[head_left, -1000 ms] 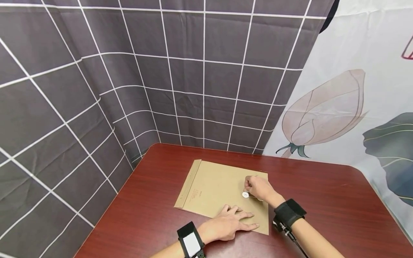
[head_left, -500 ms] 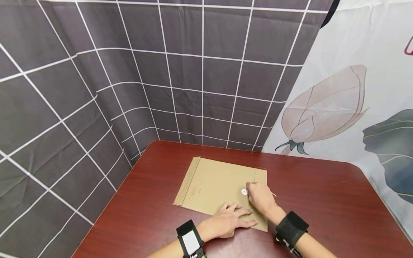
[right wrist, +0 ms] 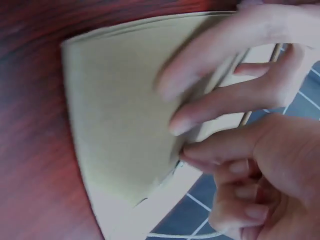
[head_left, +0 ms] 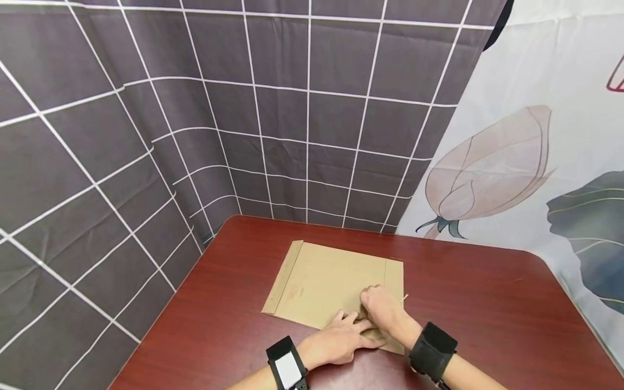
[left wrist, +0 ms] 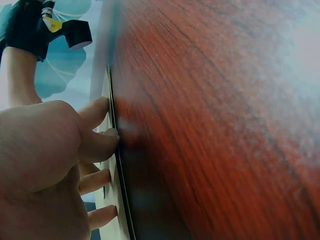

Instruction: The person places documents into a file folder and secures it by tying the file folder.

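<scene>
A tan kraft-paper document envelope [head_left: 331, 271] lies flat on the table, its narrow folded strip [head_left: 283, 279] at the left. My left hand [head_left: 337, 338] rests on the lower right part with spread fingers, pressing the paper; its thumb sits along the near edge in the left wrist view. Right beside those fingers, my right hand [head_left: 382, 307] pinches a thin string between thumb and forefinger, low over the paper. A pale loose end of the string [head_left: 405, 298] sticks out past the envelope's right edge. The hand hides the round white button in the head view.
The reddish-brown wooden table [head_left: 209, 325] extends around the envelope. A grey cloth [head_left: 336, 119] with a white grid hangs behind and to the left, and a white flower-print cloth [head_left: 526, 216] hangs at the right. Both wrists wear black straps.
My right hand has moved from above the white button, down its right side, to near my left fingers, covering the button. My left hand and the envelope have stayed in place.
</scene>
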`<state>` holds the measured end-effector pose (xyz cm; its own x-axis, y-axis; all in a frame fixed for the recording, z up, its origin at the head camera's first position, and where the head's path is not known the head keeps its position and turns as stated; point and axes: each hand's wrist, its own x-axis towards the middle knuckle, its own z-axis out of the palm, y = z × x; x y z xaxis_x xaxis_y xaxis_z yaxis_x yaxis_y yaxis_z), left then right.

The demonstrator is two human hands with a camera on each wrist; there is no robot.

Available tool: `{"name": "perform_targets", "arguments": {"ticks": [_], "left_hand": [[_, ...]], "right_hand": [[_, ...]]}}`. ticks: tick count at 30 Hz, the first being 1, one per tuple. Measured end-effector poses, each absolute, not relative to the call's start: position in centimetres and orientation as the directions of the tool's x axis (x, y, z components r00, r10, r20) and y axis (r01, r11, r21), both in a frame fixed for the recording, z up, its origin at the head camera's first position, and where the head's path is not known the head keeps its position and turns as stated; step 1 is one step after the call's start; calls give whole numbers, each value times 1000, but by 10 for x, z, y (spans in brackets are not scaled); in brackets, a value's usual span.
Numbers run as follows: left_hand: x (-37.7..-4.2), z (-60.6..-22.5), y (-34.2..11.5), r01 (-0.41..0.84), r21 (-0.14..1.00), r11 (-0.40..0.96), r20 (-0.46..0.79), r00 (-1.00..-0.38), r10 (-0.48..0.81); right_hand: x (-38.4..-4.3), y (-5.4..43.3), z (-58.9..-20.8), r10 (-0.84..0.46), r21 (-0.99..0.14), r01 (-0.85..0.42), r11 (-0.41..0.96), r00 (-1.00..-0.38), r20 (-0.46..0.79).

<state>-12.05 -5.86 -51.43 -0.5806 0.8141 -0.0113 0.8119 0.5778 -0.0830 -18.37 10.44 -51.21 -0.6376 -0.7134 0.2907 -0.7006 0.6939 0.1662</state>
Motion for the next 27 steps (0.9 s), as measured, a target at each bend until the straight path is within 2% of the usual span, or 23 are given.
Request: {"name": "perform_targets", "arguments": {"ticks": [3, 6, 10, 12, 15, 17, 24, 27], "left_hand": [[-120, -514, -59, 814, -111, 570, -8, -574, 819], [-119, -514, -60, 820, -107, 562, -6, -566, 824], [-119, -515, -60, 827, -92, 555, -6, -558, 830], [-119, -515, -59, 827, -104, 553, -10, -557, 831], [-119, -516, -58, 829, -113, 547, -23, -553, 833], [-119, -517, -58, 829, -112, 548, -26, -554, 832], [-118, -515, -57, 823, -90, 561, -26, -565, 824], [-118, -515, -57, 820, -100, 564, -9, -568, 823]], "right_hand": [[-187, 102, -512, -722, 130, -722, 680, -628, 292], [-192, 100, -513, -746, 126, -752, 647, -590, 310], [-200, 100, -517, -787, 189, -780, 597, -524, 324], [-205, 101, -517, -801, 221, -780, 585, -512, 310], [-211, 105, -519, -798, 228, -770, 595, -535, 277], [-215, 107, -518, -783, 187, -767, 613, -561, 268], [-228, 117, -514, -705, -88, -742, 665, -662, 253], [-235, 118, -514, -664, -165, -698, 697, -714, 222]]}}
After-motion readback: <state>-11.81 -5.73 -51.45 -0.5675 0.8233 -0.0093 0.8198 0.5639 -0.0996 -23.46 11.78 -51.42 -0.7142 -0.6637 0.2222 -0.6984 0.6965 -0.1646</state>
